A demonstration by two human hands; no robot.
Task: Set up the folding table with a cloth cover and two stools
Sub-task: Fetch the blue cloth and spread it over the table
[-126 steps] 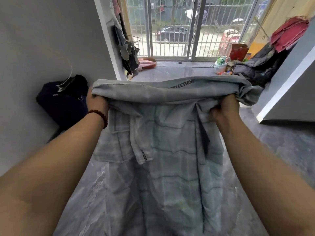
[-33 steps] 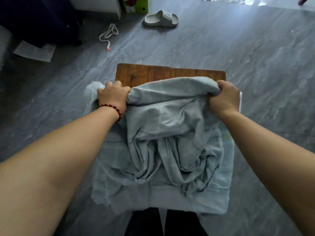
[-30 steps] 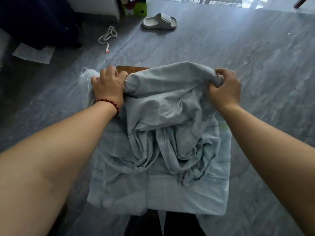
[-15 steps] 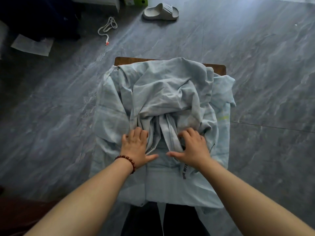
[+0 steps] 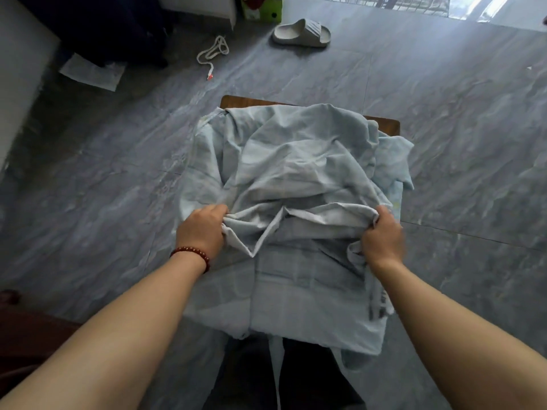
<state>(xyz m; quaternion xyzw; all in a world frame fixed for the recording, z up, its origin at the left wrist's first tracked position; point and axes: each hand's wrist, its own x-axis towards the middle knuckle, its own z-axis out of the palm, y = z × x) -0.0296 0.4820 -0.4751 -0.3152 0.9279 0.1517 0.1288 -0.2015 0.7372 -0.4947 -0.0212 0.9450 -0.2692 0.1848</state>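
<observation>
A pale blue cloth [image 5: 296, 161] lies bunched over a small wooden table [image 5: 387, 125], whose brown far edge and corners show past the fabric. My left hand [image 5: 202, 229], with a red bead bracelet on its wrist, grips a fold of the cloth near the table's left side. My right hand [image 5: 381, 235] grips the same fold at the right. The fold is stretched between both hands above a flatter layer that hangs over the near edge. No stool is in view.
Grey marble floor surrounds the table. A grey slipper [image 5: 302, 32], a white cord [image 5: 213, 53] and a sheet of paper [image 5: 91, 74] lie beyond it. A dark bundle [image 5: 97, 25] sits at the far left by a white wall. Dark wood [image 5: 26, 332] shows at lower left.
The cloth was brought down and pushed over the table. My hands let go of the far edge, pressed on the middle, and now have spread apart, each gripping a fold.
</observation>
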